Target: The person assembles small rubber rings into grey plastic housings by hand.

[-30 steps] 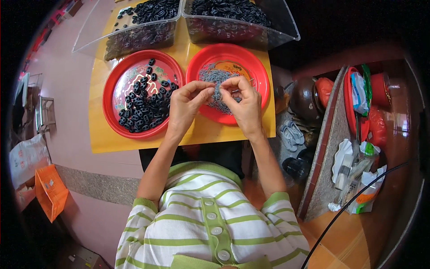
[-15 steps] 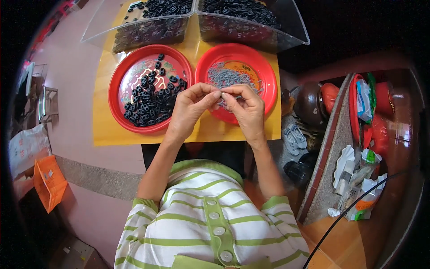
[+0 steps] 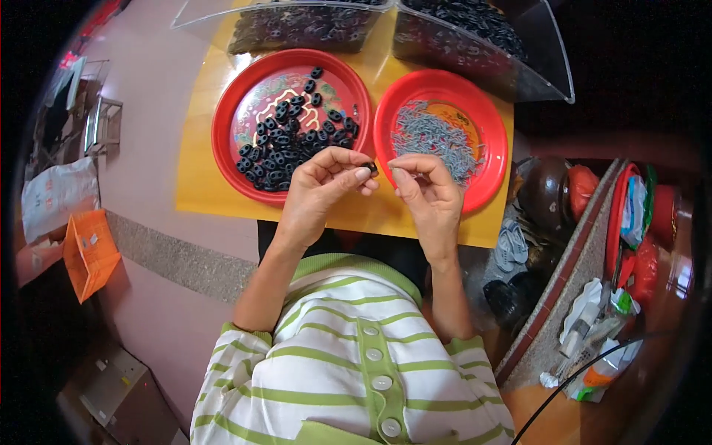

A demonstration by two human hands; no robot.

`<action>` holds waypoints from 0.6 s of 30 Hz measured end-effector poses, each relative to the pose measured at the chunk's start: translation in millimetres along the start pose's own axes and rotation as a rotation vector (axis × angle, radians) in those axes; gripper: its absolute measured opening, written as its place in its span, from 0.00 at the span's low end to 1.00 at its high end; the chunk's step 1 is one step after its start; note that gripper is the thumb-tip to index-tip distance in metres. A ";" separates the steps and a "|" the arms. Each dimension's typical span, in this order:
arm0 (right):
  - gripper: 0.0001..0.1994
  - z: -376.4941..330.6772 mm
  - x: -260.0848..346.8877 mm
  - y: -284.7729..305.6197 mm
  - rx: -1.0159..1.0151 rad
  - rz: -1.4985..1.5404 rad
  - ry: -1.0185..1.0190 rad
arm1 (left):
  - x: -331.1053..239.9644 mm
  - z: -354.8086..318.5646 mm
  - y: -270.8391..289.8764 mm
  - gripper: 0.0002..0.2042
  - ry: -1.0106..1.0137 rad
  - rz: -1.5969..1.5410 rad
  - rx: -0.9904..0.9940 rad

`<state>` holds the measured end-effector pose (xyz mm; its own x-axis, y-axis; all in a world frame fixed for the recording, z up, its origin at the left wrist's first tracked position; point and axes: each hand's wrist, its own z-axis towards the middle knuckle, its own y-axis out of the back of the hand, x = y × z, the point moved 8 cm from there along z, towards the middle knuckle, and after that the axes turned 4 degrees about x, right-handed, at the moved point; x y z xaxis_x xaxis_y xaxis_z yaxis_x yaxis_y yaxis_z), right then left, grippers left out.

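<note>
Hands meet above the near edge of the yellow desk [image 3: 200, 178]. The left hand [image 3: 319, 189] pinches a small black plastic bead [image 3: 368, 167] at its fingers' tips; the right hand [image 3: 423, 193] has its fingers curled shut on something too small to identify, probably a grey metal pin. Just beyond the left fingers lies the red plate of black beads [image 3: 230, 126]; beyond the right fingers, the red plate of grey pins [image 3: 486, 119]. Joining the parts well likely requires steadying the bead and aligning its hole squarely with the fingertips opposite.
</note>
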<state>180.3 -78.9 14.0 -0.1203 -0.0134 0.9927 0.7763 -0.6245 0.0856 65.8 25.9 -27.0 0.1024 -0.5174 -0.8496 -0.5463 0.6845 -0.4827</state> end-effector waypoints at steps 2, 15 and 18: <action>0.04 -0.6 7.9 -10.7 0.036 -0.058 0.110 | 0.1 -2.4 3.3 0.10 -0.003 -0.035 -0.012; 0.05 -3.6 32.5 -24.8 0.061 -0.312 0.340 | -1.9 -3.9 0.3 0.07 0.043 -0.167 0.008; 0.05 0.4 33.6 -20.3 0.057 -0.204 0.233 | -6.0 -4.4 -1.8 0.07 0.037 -0.235 0.022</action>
<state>160.8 -66.4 45.7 -0.4105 -0.0748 0.9088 0.7541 -0.5882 0.2922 62.5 25.6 -20.1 0.1943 -0.6819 -0.7051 -0.4929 0.5536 -0.6712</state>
